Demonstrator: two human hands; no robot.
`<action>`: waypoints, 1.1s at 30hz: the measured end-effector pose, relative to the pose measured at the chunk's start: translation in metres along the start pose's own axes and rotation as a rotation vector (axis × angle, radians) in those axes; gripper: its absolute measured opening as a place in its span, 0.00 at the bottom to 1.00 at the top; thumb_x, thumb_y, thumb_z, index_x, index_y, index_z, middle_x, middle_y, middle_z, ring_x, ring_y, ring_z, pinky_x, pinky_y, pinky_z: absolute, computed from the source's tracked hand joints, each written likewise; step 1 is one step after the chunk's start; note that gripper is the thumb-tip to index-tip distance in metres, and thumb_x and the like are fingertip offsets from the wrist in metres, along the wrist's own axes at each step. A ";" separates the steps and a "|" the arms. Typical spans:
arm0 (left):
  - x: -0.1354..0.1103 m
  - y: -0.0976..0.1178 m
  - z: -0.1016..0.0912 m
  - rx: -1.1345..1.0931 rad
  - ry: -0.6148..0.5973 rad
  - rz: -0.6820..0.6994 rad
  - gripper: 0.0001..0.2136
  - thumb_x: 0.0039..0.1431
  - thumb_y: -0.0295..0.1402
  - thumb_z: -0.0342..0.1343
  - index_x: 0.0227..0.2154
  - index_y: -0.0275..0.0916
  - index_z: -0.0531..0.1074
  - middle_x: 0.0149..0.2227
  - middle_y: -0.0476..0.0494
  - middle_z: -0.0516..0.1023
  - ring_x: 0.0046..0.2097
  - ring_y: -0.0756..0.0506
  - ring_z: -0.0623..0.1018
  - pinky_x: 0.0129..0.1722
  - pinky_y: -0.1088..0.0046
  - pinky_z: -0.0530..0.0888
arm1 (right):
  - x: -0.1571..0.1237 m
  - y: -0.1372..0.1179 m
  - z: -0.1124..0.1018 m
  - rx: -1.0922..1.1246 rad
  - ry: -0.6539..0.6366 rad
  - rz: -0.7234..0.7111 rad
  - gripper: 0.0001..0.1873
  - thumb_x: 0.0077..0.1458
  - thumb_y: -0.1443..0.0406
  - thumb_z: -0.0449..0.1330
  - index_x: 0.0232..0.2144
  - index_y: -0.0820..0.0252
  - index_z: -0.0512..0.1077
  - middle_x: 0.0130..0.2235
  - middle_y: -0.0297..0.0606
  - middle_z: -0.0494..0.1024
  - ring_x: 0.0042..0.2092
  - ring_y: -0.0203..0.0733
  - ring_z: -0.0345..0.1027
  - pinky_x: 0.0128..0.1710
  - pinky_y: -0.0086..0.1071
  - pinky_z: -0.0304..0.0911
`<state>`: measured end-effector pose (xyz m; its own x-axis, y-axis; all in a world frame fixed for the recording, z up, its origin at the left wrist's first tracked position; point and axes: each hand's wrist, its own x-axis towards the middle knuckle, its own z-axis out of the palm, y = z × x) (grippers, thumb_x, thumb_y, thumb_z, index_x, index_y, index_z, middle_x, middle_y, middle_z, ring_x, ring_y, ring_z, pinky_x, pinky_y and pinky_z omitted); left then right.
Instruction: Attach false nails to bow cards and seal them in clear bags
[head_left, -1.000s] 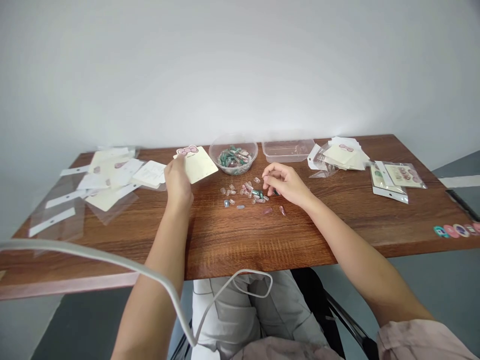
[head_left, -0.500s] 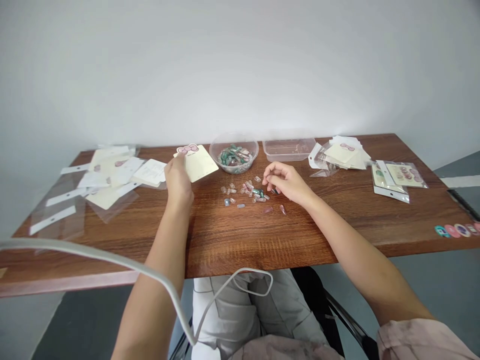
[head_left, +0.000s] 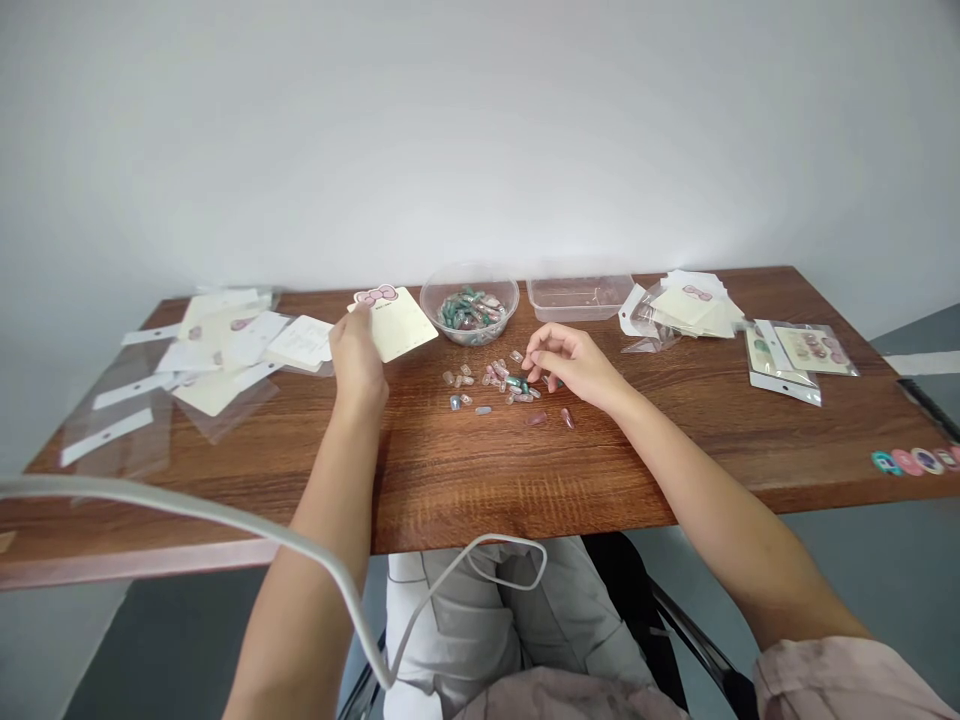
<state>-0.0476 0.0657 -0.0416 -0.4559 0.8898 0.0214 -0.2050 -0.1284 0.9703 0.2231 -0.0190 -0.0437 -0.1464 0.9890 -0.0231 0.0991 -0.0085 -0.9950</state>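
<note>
My left hand [head_left: 357,357] is closed on a cream card [head_left: 399,325] with a pink bow at its top, held up over the table [head_left: 465,470]. My right hand [head_left: 571,362] hovers with curled fingers over several small loose pieces [head_left: 495,386], pink, clear and green, scattered on the wood. Its fingertips pinch at the right end of that scatter; what they hold is too small to name. A clear round bowl [head_left: 469,310] with more such pieces stands just behind.
An empty clear rectangular tray [head_left: 576,297] sits right of the bowl. Cards and clear sleeves [head_left: 217,355] are piled at the left, more packets [head_left: 690,305] and filled cards [head_left: 799,355] at the right. Round stickers [head_left: 915,461] lie near the right edge. A white cable [head_left: 315,560] crosses in front.
My right hand's fingers have shifted slightly among the loose pieces. The left hand with the card has stayed put.
</note>
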 end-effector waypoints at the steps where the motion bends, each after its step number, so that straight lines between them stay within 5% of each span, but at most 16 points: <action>1: 0.000 0.000 0.000 -0.002 0.004 0.001 0.06 0.57 0.37 0.59 0.32 0.39 0.75 0.37 0.41 0.81 0.41 0.42 0.81 0.40 0.67 0.78 | 0.000 0.000 0.000 0.007 0.001 -0.001 0.05 0.53 0.63 0.63 0.32 0.56 0.70 0.33 0.35 0.82 0.32 0.38 0.78 0.22 0.25 0.66; 11: 0.001 -0.001 -0.001 0.001 0.003 -0.004 0.07 0.57 0.37 0.60 0.34 0.39 0.77 0.38 0.41 0.81 0.40 0.43 0.81 0.40 0.68 0.77 | 0.002 -0.001 0.001 0.115 0.016 0.059 0.15 0.52 0.54 0.71 0.34 0.57 0.75 0.35 0.35 0.82 0.34 0.39 0.82 0.31 0.29 0.76; 17: 0.005 -0.005 -0.004 0.011 -0.002 0.012 0.08 0.57 0.38 0.61 0.30 0.38 0.75 0.35 0.41 0.79 0.35 0.44 0.79 0.36 0.68 0.75 | 0.001 0.003 -0.004 0.071 0.035 0.054 0.17 0.53 0.54 0.70 0.42 0.55 0.76 0.34 0.34 0.84 0.27 0.36 0.78 0.25 0.28 0.72; 33: 0.002 -0.003 -0.001 -0.003 -0.001 0.013 0.08 0.56 0.38 0.60 0.28 0.39 0.75 0.33 0.42 0.78 0.33 0.46 0.77 0.33 0.70 0.73 | -0.001 0.003 -0.004 -0.072 0.075 0.093 0.08 0.58 0.58 0.70 0.33 0.57 0.81 0.35 0.41 0.87 0.37 0.42 0.83 0.38 0.36 0.80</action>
<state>-0.0492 0.0669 -0.0444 -0.4578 0.8884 0.0340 -0.2019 -0.1411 0.9692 0.2270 -0.0194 -0.0462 -0.0591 0.9928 -0.1045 0.1797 -0.0924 -0.9794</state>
